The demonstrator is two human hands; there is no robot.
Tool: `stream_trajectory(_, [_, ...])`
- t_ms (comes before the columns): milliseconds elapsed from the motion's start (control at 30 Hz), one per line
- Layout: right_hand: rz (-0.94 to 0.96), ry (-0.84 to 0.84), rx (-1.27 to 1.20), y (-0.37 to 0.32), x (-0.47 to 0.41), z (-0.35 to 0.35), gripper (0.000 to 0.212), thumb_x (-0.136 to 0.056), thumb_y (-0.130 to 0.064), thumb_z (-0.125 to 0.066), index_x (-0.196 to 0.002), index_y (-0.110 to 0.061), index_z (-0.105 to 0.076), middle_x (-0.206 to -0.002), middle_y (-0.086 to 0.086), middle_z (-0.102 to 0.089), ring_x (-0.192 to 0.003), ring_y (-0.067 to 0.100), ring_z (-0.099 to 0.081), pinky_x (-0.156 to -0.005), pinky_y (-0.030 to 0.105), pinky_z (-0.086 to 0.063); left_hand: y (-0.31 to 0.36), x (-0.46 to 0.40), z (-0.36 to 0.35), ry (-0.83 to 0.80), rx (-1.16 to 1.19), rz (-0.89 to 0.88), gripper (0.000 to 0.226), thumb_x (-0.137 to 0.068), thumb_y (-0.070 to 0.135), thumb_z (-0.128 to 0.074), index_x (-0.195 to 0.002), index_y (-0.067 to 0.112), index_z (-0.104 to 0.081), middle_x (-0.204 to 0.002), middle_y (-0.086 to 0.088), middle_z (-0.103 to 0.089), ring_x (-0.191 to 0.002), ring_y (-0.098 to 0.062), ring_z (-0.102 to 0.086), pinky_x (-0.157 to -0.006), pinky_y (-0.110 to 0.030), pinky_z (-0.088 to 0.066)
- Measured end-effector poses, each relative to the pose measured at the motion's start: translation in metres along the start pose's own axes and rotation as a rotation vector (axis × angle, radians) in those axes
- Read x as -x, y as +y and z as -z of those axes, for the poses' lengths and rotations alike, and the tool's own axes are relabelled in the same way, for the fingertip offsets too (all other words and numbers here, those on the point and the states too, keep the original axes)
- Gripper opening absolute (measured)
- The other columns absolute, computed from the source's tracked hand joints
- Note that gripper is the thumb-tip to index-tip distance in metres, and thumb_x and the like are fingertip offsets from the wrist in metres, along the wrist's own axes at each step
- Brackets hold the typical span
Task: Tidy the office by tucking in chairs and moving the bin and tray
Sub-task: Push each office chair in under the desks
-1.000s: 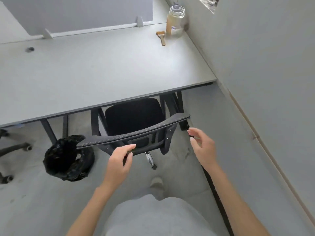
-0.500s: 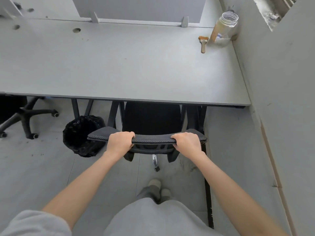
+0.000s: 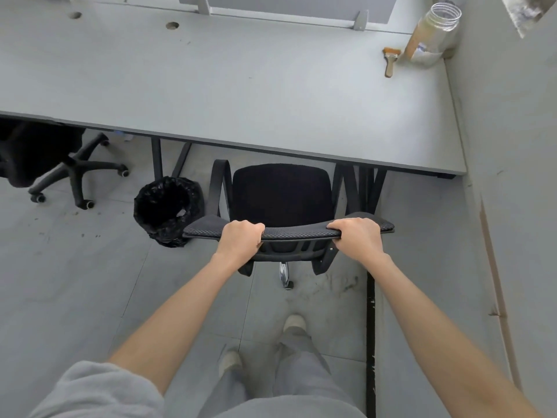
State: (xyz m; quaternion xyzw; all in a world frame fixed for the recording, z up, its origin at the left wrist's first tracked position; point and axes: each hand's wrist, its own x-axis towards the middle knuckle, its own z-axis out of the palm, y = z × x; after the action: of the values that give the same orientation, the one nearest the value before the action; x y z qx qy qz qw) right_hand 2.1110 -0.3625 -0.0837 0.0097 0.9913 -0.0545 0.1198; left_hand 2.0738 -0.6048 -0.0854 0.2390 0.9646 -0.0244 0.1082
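Both grips closed on chair (image 3: 281,194) backrest top: left hand (image 3: 241,236), right hand (image 3: 355,236); no legible writing.

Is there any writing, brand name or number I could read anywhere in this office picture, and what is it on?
No text can be read.
Jar at the desk's far right corner: it carries a pale label with a small blue patch, too blurred to read.
Brush beside the jar: no marking shows.
Chair, bin and desk: no lettering visible.
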Motion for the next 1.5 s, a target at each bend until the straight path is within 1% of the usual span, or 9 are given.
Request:
stream_trajectory(567, [-0.024, 0.116, -0.015, -0.171, 0.162, -0.081, 0.024, -0.084, -0.023, -0.054, -0.102, -0.026, -0.069, -0.092, 0.0, -0.073, -0.087, 0.025, -0.064, -0.065, 0.029, -0.048, -0.101, 0.193, -0.049, 0.015, 0.001, -0.05, 0.014, -0.08, 0.012, -0.055, -0.093, 0.01, -0.061, -0.082, -0.012, -0.069, -0.075, -0.036, -0.062, -0.057, -0.03, -0.034])
stream_trajectory(667, [-0.013, 0.142, -0.031, -0.188, 0.186, -0.089, 0.017, -0.077, -0.022, -0.063, -0.091, -0.025, -0.073, -0.077, -0.002, -0.073, -0.072, 0.024, -0.066, -0.055, 0.026, -0.046, -0.108, 0.219, -0.052, -0.003, -0.054, -0.045, 0.017, -0.057, 0.011, -0.074, -0.068, 0.012, -0.061, -0.055, -0.006, -0.064, -0.048, -0.031, -0.058, -0.043, -0.026, -0.031])
stream_trajectory(767, [-0.005, 0.23, -0.047, -0.191, 0.207, -0.093, 0.025, -0.054, -0.017, -0.082, -0.076, -0.027, -0.075, -0.061, -0.007, -0.071, -0.054, 0.018, -0.066, -0.042, 0.021, -0.044, -0.105, 0.235, -0.059, 0.004, -0.108, -0.091, 0.035, -0.029, 0.022, -0.083, -0.05, 0.019, -0.056, -0.037, 0.0, -0.053, -0.03, -0.021, -0.049, -0.035, -0.017, -0.021])
stream_trajectory(833, [0.013, 0.248, -0.049, -0.182, 0.216, -0.093, 0.03, -0.05, -0.015, -0.085, -0.076, -0.027, -0.076, -0.063, -0.009, -0.072, -0.054, 0.016, -0.067, -0.041, 0.02, -0.044, -0.097, 0.246, -0.06, -0.07, -0.124, -0.209, 0.028, -0.049, 0.025, -0.081, -0.065, 0.016, -0.061, -0.052, -0.001, -0.062, -0.047, -0.024, -0.059, -0.042, -0.022, -0.032])
stream_trajectory(900, [0.0, 0.225, -0.023, -0.167, 0.22, -0.09, 0.03, -0.053, -0.014, -0.084, -0.08, -0.027, -0.075, -0.069, -0.009, -0.074, -0.06, 0.017, -0.069, -0.044, 0.022, -0.046, -0.091, 0.253, -0.067, -0.076, -0.084, -0.268, 0.022, -0.071, 0.028, -0.069, -0.083, 0.012, -0.06, -0.072, -0.007, -0.066, -0.067, -0.027, -0.063, -0.053, -0.027, -0.031])
stream_trajectory(1067, [-0.012, 0.087, 0.03, -0.139, 0.215, -0.079, 0.027, -0.072, -0.015, -0.07, -0.097, -0.026, -0.073, -0.09, -0.004, -0.075, -0.083, 0.025, -0.068, -0.062, 0.029, -0.05, -0.09, 0.264, -0.076, 0.003, -0.102, -0.432, 0.045, -0.035, 0.042, -0.084, -0.05, 0.019, -0.049, -0.038, 0.005, -0.047, -0.033, -0.012, -0.047, -0.042, -0.017, -0.012])
stream_trajectory(1233, [-0.06, 0.193, 0.001, -0.157, 0.212, -0.09, 0.024, -0.066, -0.013, -0.071, -0.087, -0.025, -0.075, -0.076, -0.002, -0.075, -0.068, 0.026, -0.07, -0.052, 0.027, -0.048, -0.117, 0.248, -0.067, 0.135, -0.119, -0.47, 0.041, -0.04, 0.037, -0.084, -0.052, 0.017, -0.05, -0.039, 0.005, -0.05, -0.033, -0.015, -0.049, -0.04, -0.015, -0.018])
stream_trajectory(1400, [-0.09, 0.324, -0.039, -0.191, 0.219, -0.098, 0.016, -0.069, -0.022, -0.064, -0.079, -0.02, -0.076, -0.067, -0.002, -0.073, -0.057, 0.024, -0.068, -0.05, 0.009, -0.019, -0.149, 0.231, -0.057, 0.106, -0.022, -0.515, 0.026, -0.056, 0.026, -0.077, -0.064, 0.015, -0.055, -0.054, 0.003, -0.06, -0.047, -0.02, -0.058, -0.041, -0.022, -0.032])
stream_trajectory(1500, [-0.112, 0.314, -0.06, -0.203, 0.229, -0.1, 0.01, -0.067, -0.014, -0.074, -0.077, -0.017, -0.076, -0.065, 0.002, -0.073, -0.056, 0.027, -0.067, -0.046, 0.018, -0.037, -0.152, 0.232, -0.061, 0.11, -0.003, -0.512, 0.019, -0.066, 0.025, -0.071, -0.073, 0.014, -0.057, -0.066, 0.0, -0.063, -0.059, -0.022, -0.06, -0.046, -0.025, -0.033])
